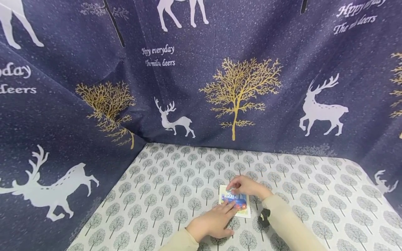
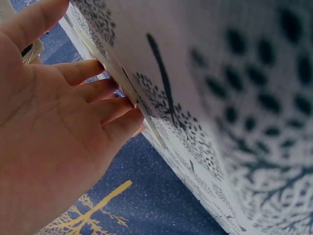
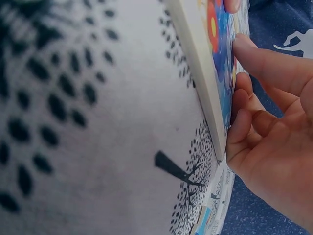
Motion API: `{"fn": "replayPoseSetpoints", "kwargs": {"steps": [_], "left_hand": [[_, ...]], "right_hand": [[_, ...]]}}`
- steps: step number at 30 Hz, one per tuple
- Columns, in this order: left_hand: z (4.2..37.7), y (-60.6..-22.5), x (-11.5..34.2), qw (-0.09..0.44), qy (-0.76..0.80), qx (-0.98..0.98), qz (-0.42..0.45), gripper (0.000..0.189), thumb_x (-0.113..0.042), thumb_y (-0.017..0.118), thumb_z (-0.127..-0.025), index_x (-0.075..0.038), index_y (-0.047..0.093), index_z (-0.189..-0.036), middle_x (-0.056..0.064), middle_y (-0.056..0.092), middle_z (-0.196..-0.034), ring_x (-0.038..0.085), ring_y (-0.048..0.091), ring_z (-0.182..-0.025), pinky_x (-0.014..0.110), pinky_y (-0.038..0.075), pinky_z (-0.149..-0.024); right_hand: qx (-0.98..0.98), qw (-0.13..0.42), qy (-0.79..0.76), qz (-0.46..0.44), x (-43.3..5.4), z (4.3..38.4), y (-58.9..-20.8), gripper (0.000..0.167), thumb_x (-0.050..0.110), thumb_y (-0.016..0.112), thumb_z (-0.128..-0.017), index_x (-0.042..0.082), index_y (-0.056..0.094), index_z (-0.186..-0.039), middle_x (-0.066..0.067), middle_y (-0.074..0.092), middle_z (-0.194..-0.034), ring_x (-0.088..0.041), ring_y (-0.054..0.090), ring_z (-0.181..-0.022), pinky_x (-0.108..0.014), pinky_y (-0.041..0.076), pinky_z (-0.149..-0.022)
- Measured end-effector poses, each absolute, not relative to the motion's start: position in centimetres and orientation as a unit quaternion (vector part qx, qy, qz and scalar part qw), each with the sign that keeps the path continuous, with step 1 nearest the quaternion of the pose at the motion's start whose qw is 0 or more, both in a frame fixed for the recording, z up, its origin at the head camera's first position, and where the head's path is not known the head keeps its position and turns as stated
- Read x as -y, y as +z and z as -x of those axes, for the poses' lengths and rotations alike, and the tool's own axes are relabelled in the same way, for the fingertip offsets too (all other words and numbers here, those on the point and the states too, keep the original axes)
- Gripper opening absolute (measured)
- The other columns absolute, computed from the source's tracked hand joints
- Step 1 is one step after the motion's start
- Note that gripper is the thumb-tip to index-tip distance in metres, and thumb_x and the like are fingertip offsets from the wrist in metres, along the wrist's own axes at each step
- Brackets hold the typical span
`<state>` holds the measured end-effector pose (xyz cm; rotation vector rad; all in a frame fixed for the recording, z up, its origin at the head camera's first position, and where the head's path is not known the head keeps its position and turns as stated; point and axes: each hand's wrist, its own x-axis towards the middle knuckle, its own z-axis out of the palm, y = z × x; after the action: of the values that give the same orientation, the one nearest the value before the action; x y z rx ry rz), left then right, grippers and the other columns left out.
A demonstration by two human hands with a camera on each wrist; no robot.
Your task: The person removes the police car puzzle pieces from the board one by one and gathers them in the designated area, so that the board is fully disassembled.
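A thin, pale-edged picture board [image 1: 246, 213] with a blue cartoon car lies flat on the cloth. My left hand [image 1: 216, 221] rests its extended fingers on the board's near left part; in the left wrist view its fingertips [image 2: 132, 117] meet the board's edge. From the right, my right hand [image 1: 248, 186] reaches over the board's far part, fingers loosely bent. One fingertip [image 3: 244, 43] touches the picture in the right wrist view, while other fingers curl close to the board's surface. No separate thing shows between these fingers. Both hands cover parts of the car picture.
White cloth [image 1: 176, 205] printed with grey trees covers the table. A dark blue curtain [image 1: 194, 83] with deer and gold trees stands behind it and along the left. A small blue-topped flat piece [image 3: 203, 220] lies at the bottom of the right wrist view.
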<state>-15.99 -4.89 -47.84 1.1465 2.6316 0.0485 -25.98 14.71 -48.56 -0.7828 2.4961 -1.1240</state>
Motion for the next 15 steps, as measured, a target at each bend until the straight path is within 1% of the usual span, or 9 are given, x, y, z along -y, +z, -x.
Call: {"fn": "replayPoseSetpoints", "kwargs": {"steps": [3, 7, 12, 15], "left_hand": [[16.01, -47.91, 4.94, 0.137, 0.017, -0.908, -0.396, 0.077, -0.049, 0.059, -0.091, -0.015, 0.028, -0.153, 0.003, 0.021, -0.159, 0.024, 0.02, -0.145, 0.037, 0.028, -0.114], [16.04, -47.97, 4.99, 0.136, 0.017, -0.907, -0.397, 0.077, -0.049, 0.059, -0.091, -0.015, 0.027, -0.153, 0.004, 0.022, -0.159, 0.024, 0.02, -0.145, 0.038, 0.029, -0.114], [16.02, -47.97, 4.98, 0.136, 0.021, -0.907, -0.398, 0.077, -0.048, 0.059, -0.091, -0.015, 0.028, -0.152, 0.004, 0.022, -0.158, 0.025, 0.021, -0.145, 0.037, 0.029, -0.114], [15.99, -47.89, 4.98, 0.139, 0.025, -0.908, -0.395, 0.077, -0.048, 0.059, -0.091, -0.015, 0.027, -0.153, 0.004, 0.022, -0.159, 0.024, 0.021, -0.145, 0.037, 0.028, -0.114]], "right_hand": [[-0.868, 0.149, -0.391, 0.267, -14.62, 25.9, -48.53, 0.018, 0.002, 0.068, -0.083, 0.012, 0.073, -0.097, -0.001, 0.064, -0.103, -0.019, 0.057, -0.093, -0.045, 0.05, -0.086], [-0.868, 0.147, -0.393, 0.265, -14.57, 25.78, -48.33, 0.02, 0.0, 0.067, -0.083, 0.012, 0.073, -0.098, -0.003, 0.063, -0.103, -0.02, 0.057, -0.093, -0.044, 0.05, -0.085], [-0.862, 0.147, -0.4, 0.275, -14.77, 25.82, -48.39, 0.02, -0.002, 0.064, -0.085, 0.01, 0.072, -0.099, -0.005, 0.064, -0.105, -0.022, 0.058, -0.094, -0.046, 0.05, -0.086], [-0.86, 0.146, -0.403, 0.278, -14.93, 26.05, -48.64, 0.02, -0.002, 0.063, -0.086, 0.01, 0.072, -0.1, -0.004, 0.065, -0.102, -0.019, 0.058, -0.092, -0.043, 0.051, -0.084]]}}
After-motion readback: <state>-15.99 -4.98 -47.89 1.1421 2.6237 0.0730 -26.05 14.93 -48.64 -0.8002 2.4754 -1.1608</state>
